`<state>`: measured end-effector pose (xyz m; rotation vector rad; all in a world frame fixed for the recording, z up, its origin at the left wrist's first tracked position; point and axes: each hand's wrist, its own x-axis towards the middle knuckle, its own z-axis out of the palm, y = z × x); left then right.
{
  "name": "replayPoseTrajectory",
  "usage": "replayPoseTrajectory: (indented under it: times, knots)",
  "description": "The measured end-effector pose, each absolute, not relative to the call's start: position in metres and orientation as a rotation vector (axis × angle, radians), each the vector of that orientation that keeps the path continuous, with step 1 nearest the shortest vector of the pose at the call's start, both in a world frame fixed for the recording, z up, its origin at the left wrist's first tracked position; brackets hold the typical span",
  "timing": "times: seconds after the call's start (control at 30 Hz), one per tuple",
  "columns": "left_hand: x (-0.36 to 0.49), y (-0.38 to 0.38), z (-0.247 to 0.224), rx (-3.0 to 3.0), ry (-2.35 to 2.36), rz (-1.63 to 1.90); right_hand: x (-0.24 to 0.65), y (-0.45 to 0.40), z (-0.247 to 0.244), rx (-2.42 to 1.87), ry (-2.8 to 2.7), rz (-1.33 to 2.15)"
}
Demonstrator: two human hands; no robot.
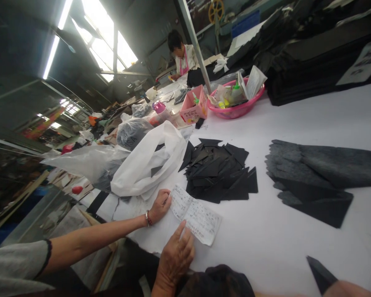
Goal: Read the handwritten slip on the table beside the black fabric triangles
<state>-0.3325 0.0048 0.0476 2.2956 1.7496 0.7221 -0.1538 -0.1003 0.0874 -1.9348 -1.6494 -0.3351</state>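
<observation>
At the bottom right edge, a blurred rounded bit of skin, which I take for my right hand, overlaps a black pointed piece. Its fingers cannot be made out. A dark patterned sleeve lies along the bottom edge; my left hand does not show. Left of me, a person in a grey short sleeve has both hands at an open notebook with handwriting. That person's braceleted hand holds its left corner, and the other hand rests a finger on its lower edge.
A heap of black cut pieces lies beyond the notebook, beside a white plastic bag. Dark grey zigzag-edged sheets lie to the right. Behind stand a pink box and a pink basin. Another person works farther back.
</observation>
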Motion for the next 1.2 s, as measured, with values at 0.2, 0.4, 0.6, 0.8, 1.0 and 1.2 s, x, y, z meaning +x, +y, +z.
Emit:
replayPoseTrajectory:
  times: [0.2,0.4,0.6,0.8,1.0,1.2]
  knots:
    - [-0.329,0.004,0.05,2.288,1.749,0.722,-0.156,-0.098,0.087,-1.966,-1.66,-0.201]
    - [-0.33,0.006,0.044,2.265,1.744,0.702,-0.158,-0.106,0.096,-2.209,-1.28,0.087]
    - [-0.334,0.007,0.038,2.23,1.748,0.704,-0.153,-0.098,0.079,-2.103,-0.855,0.013]
    - [-0.336,0.009,0.032,2.226,1.765,0.676,-0.158,-0.085,0.053,-2.108,-0.804,-0.121]
    - [-0.337,0.009,0.028,2.238,1.748,0.72,-0.169,-0.075,0.06,-2.132,-0.846,-0.131]
    - [-0.336,0.011,0.026,2.267,1.716,0.789,-0.179,-0.084,0.027,-1.597,-1.666,-0.728]
